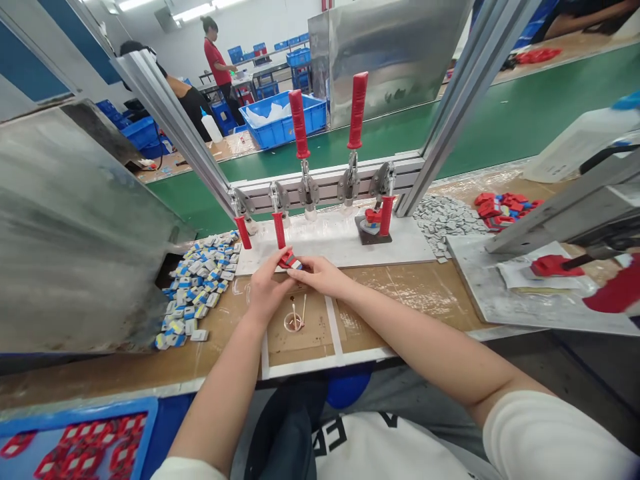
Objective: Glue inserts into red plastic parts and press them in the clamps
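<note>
Brown workbench point(415, 287) around the small cup point(293, 331). Just beyond the cup, a mostly red part point(287, 259), pinched between fingertips of left hand point(265, 287) and right hand point(323, 275). Possible slip from too light a hold, or a knock against the nearby clamp handle point(279, 230). Part's underside hidden by fingers; cup's contents hard to identify.

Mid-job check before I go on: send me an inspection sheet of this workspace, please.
Surface: brown bench top, scuffed, dark specks around the cup.
Job's things: red part held between both hands; blue-and-white parts heaped at left.
Clutter: two thin sticks stand in the cup; grey chips spread at right.
Grippers: left hand and right hand, bare, both on the red part.
Cables: nothing seen near the hands.
Surroundings: person in red standing in the background.
</note>
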The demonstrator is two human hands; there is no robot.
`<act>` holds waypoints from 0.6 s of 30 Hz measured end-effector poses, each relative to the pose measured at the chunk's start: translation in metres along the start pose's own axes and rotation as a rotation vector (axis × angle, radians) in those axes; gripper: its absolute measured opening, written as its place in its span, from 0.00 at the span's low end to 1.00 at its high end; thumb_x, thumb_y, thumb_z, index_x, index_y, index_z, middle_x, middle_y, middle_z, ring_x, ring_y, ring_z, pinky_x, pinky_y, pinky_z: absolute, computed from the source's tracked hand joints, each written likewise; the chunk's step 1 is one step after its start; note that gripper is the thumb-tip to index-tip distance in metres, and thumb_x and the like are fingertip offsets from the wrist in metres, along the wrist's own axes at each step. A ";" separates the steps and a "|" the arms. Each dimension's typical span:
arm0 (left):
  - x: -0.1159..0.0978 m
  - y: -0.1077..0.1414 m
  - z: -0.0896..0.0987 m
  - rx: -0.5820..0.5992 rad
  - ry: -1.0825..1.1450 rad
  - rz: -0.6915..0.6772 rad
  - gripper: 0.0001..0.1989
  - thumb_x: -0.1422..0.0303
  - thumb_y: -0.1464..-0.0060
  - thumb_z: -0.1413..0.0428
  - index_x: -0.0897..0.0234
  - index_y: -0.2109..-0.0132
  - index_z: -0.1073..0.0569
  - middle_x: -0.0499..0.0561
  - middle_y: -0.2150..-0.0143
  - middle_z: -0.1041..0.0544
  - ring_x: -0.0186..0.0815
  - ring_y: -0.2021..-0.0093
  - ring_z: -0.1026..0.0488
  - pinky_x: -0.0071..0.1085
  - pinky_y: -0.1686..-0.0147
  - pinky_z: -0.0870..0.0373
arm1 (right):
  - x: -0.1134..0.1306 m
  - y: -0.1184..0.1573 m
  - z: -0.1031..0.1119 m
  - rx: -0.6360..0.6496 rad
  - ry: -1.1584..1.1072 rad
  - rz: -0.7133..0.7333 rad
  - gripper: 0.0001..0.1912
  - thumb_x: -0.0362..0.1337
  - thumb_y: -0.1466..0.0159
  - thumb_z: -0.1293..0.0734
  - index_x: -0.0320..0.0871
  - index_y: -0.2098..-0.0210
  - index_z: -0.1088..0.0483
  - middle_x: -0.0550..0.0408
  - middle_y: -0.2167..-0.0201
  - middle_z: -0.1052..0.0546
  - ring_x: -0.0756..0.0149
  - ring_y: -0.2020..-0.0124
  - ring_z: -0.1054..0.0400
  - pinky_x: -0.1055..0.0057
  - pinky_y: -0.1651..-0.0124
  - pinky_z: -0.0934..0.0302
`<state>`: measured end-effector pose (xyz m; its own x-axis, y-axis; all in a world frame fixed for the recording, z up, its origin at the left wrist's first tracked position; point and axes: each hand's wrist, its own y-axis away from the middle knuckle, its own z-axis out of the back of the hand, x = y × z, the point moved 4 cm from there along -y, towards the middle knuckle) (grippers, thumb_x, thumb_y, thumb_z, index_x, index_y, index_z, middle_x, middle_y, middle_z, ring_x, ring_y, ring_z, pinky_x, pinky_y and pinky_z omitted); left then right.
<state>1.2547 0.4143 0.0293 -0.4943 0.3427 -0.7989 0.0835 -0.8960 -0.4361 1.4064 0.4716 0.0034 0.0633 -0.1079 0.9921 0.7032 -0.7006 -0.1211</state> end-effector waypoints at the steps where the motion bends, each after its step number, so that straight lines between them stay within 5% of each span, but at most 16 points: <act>1: 0.000 0.001 0.002 -0.019 0.042 0.014 0.29 0.67 0.45 0.29 0.58 0.37 0.20 0.56 0.38 0.18 0.48 0.40 0.20 0.43 0.33 0.29 | 0.002 0.000 -0.001 0.009 -0.001 -0.005 0.26 0.53 0.29 0.30 0.43 0.41 0.23 0.58 0.70 0.24 0.67 0.68 0.31 0.69 0.61 0.34; 6: -0.007 0.005 0.014 -0.167 0.314 0.101 0.32 0.66 0.50 0.25 0.61 0.39 0.20 0.59 0.40 0.17 0.48 0.41 0.19 0.41 0.37 0.25 | 0.014 0.020 0.009 -0.103 0.031 -0.084 0.32 0.54 0.31 0.28 0.43 0.34 0.27 0.52 0.60 0.19 0.63 0.62 0.26 0.64 0.55 0.29; 11: -0.043 0.018 0.012 -0.213 0.508 0.129 0.28 0.66 0.49 0.25 0.58 0.41 0.19 0.56 0.44 0.15 0.46 0.44 0.17 0.40 0.40 0.22 | 0.030 0.087 0.031 -0.179 0.194 -0.039 0.20 0.51 0.29 0.31 0.47 0.44 0.19 0.49 0.51 0.16 0.57 0.51 0.23 0.60 0.47 0.29; 14: -0.066 0.036 -0.010 -0.161 0.633 0.203 0.26 0.64 0.50 0.24 0.57 0.43 0.17 0.54 0.46 0.14 0.47 0.47 0.16 0.38 0.43 0.20 | 0.032 0.133 0.048 -0.225 0.367 -0.009 0.16 0.49 0.27 0.32 0.48 0.51 0.17 0.50 0.55 0.15 0.58 0.56 0.22 0.62 0.52 0.30; 18: -0.078 0.064 -0.065 0.057 0.788 0.403 0.30 0.58 0.57 0.22 0.59 0.46 0.16 0.59 0.48 0.13 0.51 0.49 0.14 0.39 0.49 0.16 | 0.025 0.182 0.068 -0.325 0.524 0.004 0.17 0.49 0.25 0.35 0.47 0.57 0.18 0.51 0.63 0.17 0.59 0.62 0.24 0.63 0.57 0.32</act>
<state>1.3547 0.3487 0.0371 0.3050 0.0745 -0.9494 0.0690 -0.9960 -0.0560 1.5841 0.3893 0.0081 -0.3491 -0.3853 0.8542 0.4462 -0.8699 -0.2100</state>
